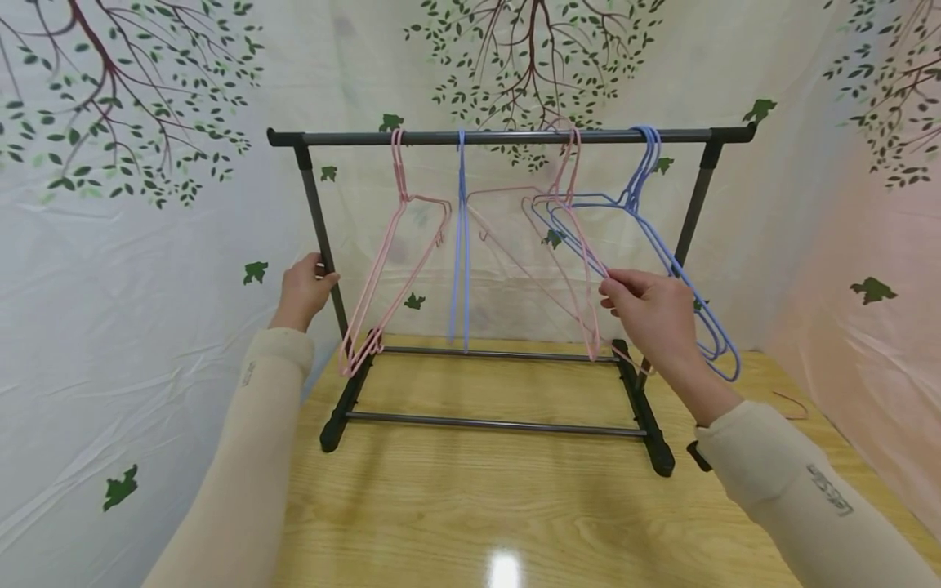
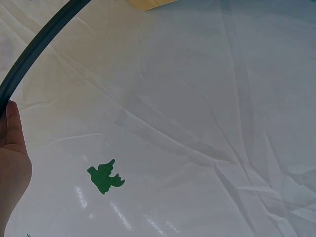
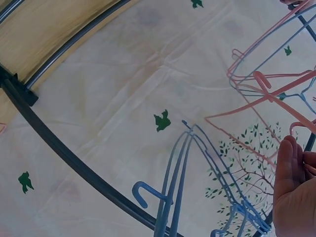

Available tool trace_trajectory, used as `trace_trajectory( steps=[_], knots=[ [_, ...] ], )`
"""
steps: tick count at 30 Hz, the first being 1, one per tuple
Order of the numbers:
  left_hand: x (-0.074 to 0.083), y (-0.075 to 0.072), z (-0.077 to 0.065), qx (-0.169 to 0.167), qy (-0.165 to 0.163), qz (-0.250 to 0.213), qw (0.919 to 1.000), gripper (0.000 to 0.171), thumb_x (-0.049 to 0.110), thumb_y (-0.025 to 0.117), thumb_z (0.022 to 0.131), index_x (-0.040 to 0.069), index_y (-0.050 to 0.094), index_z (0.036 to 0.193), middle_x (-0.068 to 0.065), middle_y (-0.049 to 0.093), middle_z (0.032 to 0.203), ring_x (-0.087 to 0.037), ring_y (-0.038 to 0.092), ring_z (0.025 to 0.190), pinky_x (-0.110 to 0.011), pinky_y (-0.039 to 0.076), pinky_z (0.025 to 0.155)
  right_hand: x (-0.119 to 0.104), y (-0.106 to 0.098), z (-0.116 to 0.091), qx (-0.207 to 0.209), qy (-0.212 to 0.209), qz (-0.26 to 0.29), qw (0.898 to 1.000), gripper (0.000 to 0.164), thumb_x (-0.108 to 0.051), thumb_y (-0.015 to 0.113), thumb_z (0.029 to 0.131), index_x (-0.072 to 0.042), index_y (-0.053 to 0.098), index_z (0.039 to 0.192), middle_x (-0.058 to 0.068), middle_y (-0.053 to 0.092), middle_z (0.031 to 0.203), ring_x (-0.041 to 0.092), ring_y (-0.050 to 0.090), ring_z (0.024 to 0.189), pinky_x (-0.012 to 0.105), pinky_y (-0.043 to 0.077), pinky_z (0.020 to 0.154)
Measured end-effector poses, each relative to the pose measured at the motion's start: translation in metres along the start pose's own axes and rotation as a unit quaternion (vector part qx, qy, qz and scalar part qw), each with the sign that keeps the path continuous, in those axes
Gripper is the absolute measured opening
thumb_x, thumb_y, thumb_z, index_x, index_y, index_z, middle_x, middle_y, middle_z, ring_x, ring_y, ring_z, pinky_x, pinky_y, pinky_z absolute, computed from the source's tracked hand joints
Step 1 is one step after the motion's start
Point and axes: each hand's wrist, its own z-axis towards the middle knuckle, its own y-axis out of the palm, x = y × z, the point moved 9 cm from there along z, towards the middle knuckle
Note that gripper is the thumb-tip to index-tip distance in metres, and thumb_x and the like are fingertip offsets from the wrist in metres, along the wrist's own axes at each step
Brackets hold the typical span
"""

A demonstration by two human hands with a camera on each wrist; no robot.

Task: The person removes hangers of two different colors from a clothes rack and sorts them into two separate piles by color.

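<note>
Two-handed hanger work at the rack (image 1: 500, 424), which stands on the worktop (image 1: 412, 498). Left grip (image 1: 303, 286) is wrapped on the left upright (image 1: 316, 214), partway up. Right grip (image 1: 653, 314) pinches a pink hanger (image 1: 586, 238) between thumb and fingers, out to the side of its neck. Exact pinch point on the frame is covered by the fingers.

That hanger's neck is up at the rail (image 1: 515, 137), right of centre, with another pink one beside it. Blue hangers (image 1: 647, 167) hang bunched toward the rail's right end; blue pair (image 1: 465, 237) near mid-rail, seen edge-on; pink pair (image 1: 400, 175) nearer the left end. Loose pink hook (image 1: 796, 401) lies by the worktop's right edge.

How I'd run it: use the left grip as a brace only, no pull, since the rack looks light and could skid or rock. Light pinch on the right, thin frame probably flexes. Steer from nearer the neck if the hook needs to slide or lift; out here it likely just swings. Pink crosses blue in the head view, can't tell if they touch, so check for a snag before moving sideways. Forearm clear of the blue corners too.
</note>
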Motion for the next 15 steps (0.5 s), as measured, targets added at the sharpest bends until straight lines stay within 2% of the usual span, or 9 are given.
trace_trajectory(
  steps=[8,15],
  knots=[
    [0.002,-0.001,0.0,0.003,0.008,0.001,1.0,0.03,0.011,0.055,0.1,-0.01,0.053,0.122,-0.031,0.061,0.122,-0.046,0.056,0.117,-0.053,0.043,0.101,-0.001,-0.005,-0.01,0.007,0.018,0.023,1.0,0.035,-0.026,0.059,0.101,-0.002,0.068,0.125,0.016,0.073,0.104,0.0,0.067,0.075,0.014,0.054,0.068],
    [0.001,0.0,0.001,0.0,0.002,0.002,1.0,0.03,0.012,0.055,0.101,-0.009,0.053,0.123,-0.031,0.061,0.122,-0.046,0.055,0.117,-0.055,0.045,0.098,-0.004,-0.008,-0.018,0.025,0.033,0.046,0.998,0.035,-0.026,0.06,0.101,-0.001,0.069,0.124,0.017,0.073,0.104,0.0,0.068,0.074,0.014,0.054,0.069]
  ],
)
